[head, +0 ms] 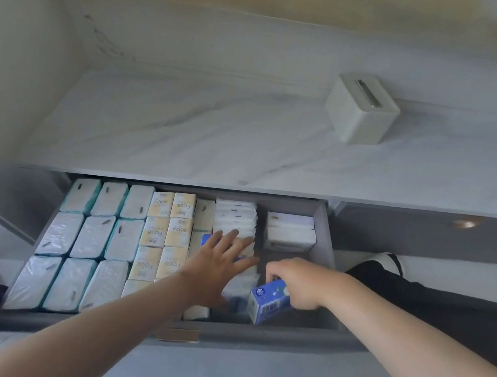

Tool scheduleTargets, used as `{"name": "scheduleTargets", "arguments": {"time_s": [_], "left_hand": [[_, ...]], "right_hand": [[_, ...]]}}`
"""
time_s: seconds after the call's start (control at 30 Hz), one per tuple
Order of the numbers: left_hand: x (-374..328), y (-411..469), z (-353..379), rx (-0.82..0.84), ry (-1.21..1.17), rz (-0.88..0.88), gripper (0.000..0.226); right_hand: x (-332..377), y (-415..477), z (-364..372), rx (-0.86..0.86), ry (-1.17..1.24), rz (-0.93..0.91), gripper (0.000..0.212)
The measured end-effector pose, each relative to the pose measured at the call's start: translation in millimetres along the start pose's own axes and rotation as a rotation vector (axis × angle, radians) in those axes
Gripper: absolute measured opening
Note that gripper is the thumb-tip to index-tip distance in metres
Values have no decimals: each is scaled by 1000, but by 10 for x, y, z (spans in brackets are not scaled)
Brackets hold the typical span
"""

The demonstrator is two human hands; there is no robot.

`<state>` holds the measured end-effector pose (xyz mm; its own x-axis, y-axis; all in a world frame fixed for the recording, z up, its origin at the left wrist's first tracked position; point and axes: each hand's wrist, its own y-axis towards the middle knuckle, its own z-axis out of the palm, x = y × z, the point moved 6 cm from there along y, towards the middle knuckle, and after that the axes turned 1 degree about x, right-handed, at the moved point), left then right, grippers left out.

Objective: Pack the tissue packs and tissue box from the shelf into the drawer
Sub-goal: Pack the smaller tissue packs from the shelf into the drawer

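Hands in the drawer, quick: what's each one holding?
Left hand: open, straight fingers on the row of white plastic-wrapped tissue packs.
Right hand: gripping a blue rectangular tissue pack.

Dim, flat, bluish-grey light with no hard glare, just a faint sheen on the wrapped packs (pixel 74 234) at the left of the drawer (pixel 252 332). My left hand (pixel 218 257) drops a soft shadow on the packs below it, and the drawer's right end sits in shade. Wide-angle bend curves the shelf (pixel 184 134) edge and stretches the bottom corners; frame is soft overall, small print on the blue pack (pixel 269 303) gripped by my right hand (pixel 295 281) unreadable.
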<state>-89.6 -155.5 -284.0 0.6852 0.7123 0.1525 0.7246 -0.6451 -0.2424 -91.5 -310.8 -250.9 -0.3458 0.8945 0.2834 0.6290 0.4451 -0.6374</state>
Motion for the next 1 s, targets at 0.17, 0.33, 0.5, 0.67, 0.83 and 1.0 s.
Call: {"name": "scheduleTargets", "arguments": {"time_s": [0.17, 0.33, 0.5, 0.67, 0.83, 1.0], "left_hand": [[111, 36, 19, -31, -46, -120, 85], [157, 50, 55, -69, -58, -116, 83], [202, 54, 39, -67, -101, -67, 92], [332, 42, 66, 3, -315, -132, 108], [410, 19, 33, -7, -499, -123, 94], [451, -19, -71, -18, -504, -161, 98]], "right_hand": [[49, 156, 272, -40, -32, 2, 33], [79, 311, 467, 32, 444, 164, 39], [-125, 397, 702, 39, 683, 473, 25], [-99, 501, 825, 134, 648, 533, 35], [59, 594, 865, 40, 668, 578, 40], [107, 633, 802, 11, 565, 460, 64]]}}
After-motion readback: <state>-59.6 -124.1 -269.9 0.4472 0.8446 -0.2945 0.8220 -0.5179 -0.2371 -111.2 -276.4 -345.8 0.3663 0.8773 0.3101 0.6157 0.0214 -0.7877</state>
